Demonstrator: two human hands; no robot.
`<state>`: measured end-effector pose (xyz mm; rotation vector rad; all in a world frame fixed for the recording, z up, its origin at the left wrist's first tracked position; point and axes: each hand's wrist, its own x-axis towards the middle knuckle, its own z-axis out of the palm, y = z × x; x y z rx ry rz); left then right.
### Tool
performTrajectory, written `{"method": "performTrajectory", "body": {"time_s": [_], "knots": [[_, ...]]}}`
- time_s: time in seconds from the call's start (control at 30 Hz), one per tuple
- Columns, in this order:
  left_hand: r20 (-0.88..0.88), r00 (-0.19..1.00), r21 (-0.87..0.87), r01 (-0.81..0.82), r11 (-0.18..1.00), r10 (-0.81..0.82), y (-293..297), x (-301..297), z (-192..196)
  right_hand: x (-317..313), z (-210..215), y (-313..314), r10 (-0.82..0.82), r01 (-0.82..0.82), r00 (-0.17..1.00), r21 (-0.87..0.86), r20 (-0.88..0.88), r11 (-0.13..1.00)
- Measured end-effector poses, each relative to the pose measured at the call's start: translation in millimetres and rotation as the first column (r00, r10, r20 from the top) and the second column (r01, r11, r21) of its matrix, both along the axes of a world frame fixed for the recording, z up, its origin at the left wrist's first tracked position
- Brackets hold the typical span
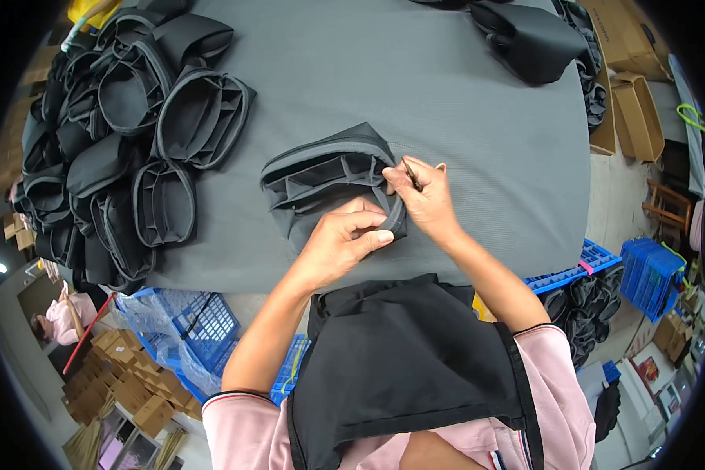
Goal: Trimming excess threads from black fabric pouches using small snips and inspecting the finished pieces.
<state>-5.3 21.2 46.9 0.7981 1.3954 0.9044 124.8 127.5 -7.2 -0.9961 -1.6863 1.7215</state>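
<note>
A black fabric pouch (329,174) with inner divider pockets and a zip-edged rim lies on the grey-covered table in front of me, its opening toward me. My left hand (345,239) pinches the rim at its near right side, thumb on the outside. My right hand (424,192) is closed on a small dark pointed tool (412,174), too small to name surely. Its fingertips touch the pouch's right end, at the rim. The fingers hide part of that corner.
Similar black pouches (204,117) are heaped on the table's left side. Another black pouch (529,43) lies at the far right, beside cardboard boxes (636,113). Blue plastic crates (652,278) stand past the table's near edge on both sides. A person (64,317) is at the left.
</note>
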Motion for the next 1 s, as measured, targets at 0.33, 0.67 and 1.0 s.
{"method": "performTrajectory", "body": {"time_s": [0.33,0.67,1.0], "knots": [[0.285,0.932,-0.127,-0.195,0.972,0.225,1.0,-2.6,0.7,48.2,45.2,-17.4,-0.094,0.032,0.983,0.357,0.157,0.934],[0.291,0.926,-0.187,-0.19,0.964,0.239,-1.5,-4.5,5.2,44.7,43.5,-19.4,0.013,-0.141,0.983,0.703,0.184,0.697],[0.037,0.945,-0.267,-0.305,0.914,0.326,-7.3,13.5,4.1,36.5,40.3,-26.9,-0.133,-0.05,0.952,-0.573,-0.274,0.818]]}}
